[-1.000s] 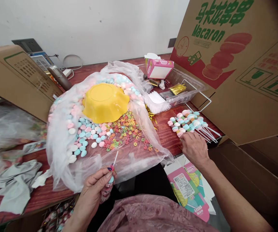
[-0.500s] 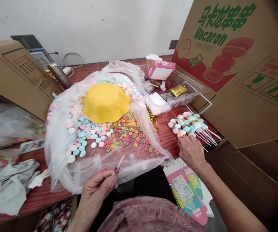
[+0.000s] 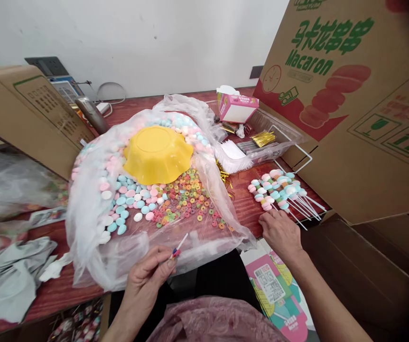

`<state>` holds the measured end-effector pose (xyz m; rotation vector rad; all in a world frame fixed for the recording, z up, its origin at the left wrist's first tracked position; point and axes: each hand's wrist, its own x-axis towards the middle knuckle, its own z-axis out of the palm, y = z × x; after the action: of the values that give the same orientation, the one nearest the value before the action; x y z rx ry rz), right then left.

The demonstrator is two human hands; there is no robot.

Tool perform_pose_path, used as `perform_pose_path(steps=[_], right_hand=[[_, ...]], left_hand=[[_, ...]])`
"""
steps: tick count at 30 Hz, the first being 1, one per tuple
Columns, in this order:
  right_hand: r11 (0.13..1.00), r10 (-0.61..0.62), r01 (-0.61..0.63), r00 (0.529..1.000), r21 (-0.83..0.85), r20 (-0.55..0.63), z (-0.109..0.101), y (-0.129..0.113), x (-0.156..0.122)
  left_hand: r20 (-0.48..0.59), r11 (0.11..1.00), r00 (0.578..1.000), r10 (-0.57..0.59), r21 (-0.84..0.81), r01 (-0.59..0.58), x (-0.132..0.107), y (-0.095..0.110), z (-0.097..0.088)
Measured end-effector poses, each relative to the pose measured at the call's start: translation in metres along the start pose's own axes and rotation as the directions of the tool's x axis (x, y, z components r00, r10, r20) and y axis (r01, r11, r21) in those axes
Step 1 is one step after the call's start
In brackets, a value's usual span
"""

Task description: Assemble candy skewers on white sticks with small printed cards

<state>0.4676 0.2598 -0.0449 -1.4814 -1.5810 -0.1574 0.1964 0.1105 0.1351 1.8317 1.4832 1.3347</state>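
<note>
Plastic sheet (image 3: 94, 228) fronts left hand (image 3: 147, 278), grip pinching stick (image 3: 179, 244); right hand (image 3: 279, 232) loose beside skewers (image 3: 279, 187).

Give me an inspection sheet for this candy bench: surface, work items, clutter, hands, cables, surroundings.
Surface: red-brown wooden table, mostly covered.
Work items: thin white stick with a few coloured rings on it; open plastic bag of pastel candies and ring candies; upturned yellow bowl on top; finished candy skewers piled at right.
Clutter: grey cloth; pink carton; clear tray with gold twist ties.
Hands: left hand pinches the stick; right hand rests on the table edge by the skewers, holding nothing seen.
Cables: white cable by the wall.
Surroundings: Macaron cardboard box right, another cardboard box left, white wall.
</note>
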Motion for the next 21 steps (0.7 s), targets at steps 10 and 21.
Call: perform_pose_path(steps=[10,21], right_hand=[[0.879,0.174,-0.082,0.972,0.47,-0.157,-0.019,-0.018,-0.007],[0.32,-0.32,0.526,0.843,0.788,-0.433,-0.045,-0.186,-0.003]], left_hand=[[0.129,0.982,0.989,0.069,0.168,-0.09,0.001,0.005,0.003],[0.058,0.97,0.978,0.202,0.124,-0.208,0.012,0.007,0.01]])
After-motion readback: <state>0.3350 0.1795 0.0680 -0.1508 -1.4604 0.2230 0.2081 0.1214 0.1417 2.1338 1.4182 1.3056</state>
